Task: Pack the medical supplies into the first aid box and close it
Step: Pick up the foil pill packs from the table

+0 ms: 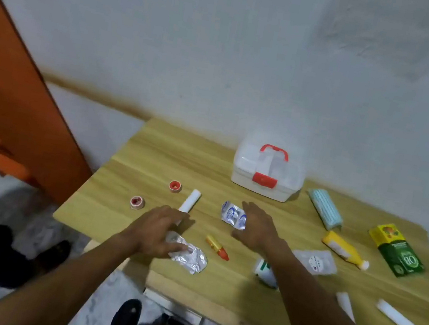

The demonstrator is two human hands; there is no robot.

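Observation:
The white first aid box (266,170), with red handle and red latch, stands shut at the back of the wooden table (152,158). My left hand (160,228) hovers open over a silver foil blister pack (190,256) and the end of a white bandage roll (190,200). My right hand (258,227) is spread open beside a blue-printed blister pack (231,214). Between my hands lies a small yellow tube with a red cap (217,247). Two red tape rolls (175,186) (136,202) sit to the left.
On the right lie a blue mask pack (325,208), a yellow bottle (343,248), a green and yellow carton (396,248), a clear pouch (317,261), a white and green packet (264,273) and two white rolls (401,321) (345,304). An orange door (8,90) stands at left.

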